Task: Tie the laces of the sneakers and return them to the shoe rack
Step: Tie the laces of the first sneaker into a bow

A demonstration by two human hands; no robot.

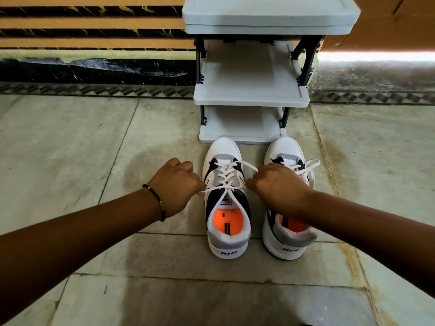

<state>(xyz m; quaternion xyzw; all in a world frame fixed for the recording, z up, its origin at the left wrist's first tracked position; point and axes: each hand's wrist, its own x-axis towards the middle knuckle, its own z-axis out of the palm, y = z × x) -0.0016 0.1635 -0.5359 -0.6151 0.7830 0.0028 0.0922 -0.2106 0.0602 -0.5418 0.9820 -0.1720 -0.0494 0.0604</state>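
Note:
Two white, grey and black sneakers with orange insoles stand side by side on the floor, toes toward the grey shoe rack. My left hand is fisted on one white lace end just left of the left sneaker. My right hand grips the other lace end between the two shoes. Both ends are pulled taut sideways and cross over the left sneaker's tongue. My right forearm covers part of the right sneaker, whose laces lie loose.
The rack has three grey shelves on black legs, all bare, against a wall with orange and black stripes. Stone floor tiles spread around the shoes. A black bracelet sits on my left wrist.

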